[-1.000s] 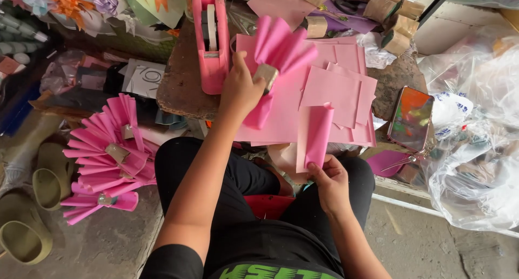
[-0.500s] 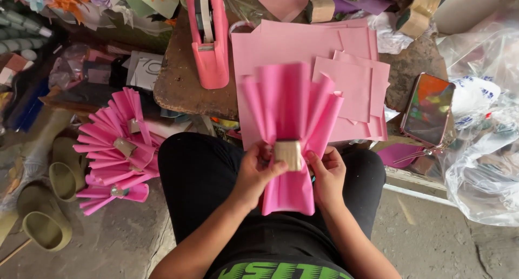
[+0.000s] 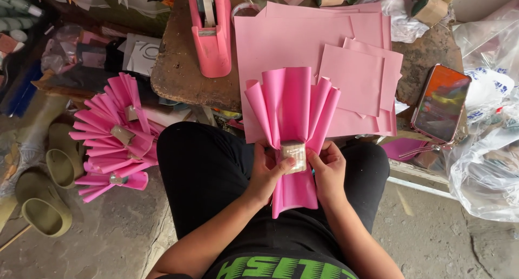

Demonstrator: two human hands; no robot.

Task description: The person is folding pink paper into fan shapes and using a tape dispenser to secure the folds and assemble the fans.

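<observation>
A pleated pink paper fan (image 3: 292, 114) is held upright over the lap by both hands. The left hand (image 3: 266, 171) is closed around the gathered waist of the fan from the left, with its thumb pressed across a band of tan tape (image 3: 293, 149) that is wrapped round the pinch point. The right hand (image 3: 327, 168) is closed on the same waist from the right, its fingertips touching the edge of the tape band. Above the hands the pleats are spread wide; below them the paper is drawn into a narrower tail that lies against the black trousers (image 3: 211, 171).

Just behind the fan, a stack of flat pink sheets (image 3: 303, 38) is laid on a worn brown surface (image 3: 178, 79), with smaller pink sheets (image 3: 357, 76) overlapping it at the right. A pink tape dispenser (image 3: 211, 33) is stood on the surface to the left of the sheets. A phone (image 3: 440, 103) with a colourful screen is propped at the right edge of the surface, beside crumpled clear plastic bags (image 3: 486, 165).

On the floor to the left, well apart from the hands, a pile of finished pink fans (image 3: 111, 138) is seen, each bound with tan tape. Farther left, a pair of olive green sandals (image 3: 46, 195) is lying on the concrete floor (image 3: 108, 241).
</observation>
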